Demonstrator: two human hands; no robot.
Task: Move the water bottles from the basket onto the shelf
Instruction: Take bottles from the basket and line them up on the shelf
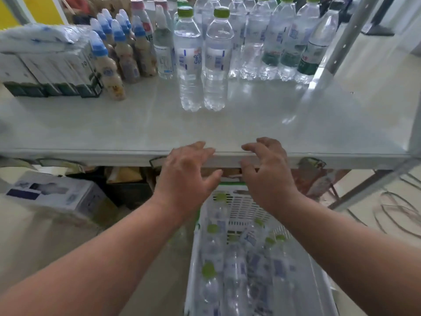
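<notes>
Both my hands empty, left hand (186,176) and right hand (268,172) with grip spread at the shelf (296,133) edge, two green-capped water bottles (201,65) upright on it, more lying in the white basket (241,206) below, probably next pickup.

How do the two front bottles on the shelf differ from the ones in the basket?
The front bottles stand upright, side by side on the shelf; the basket bottles lie jumbled in the basket. The front pair shows sharp, the basket ones blurred. Both have green caps, clear bodies and blue-white labels.
</notes>
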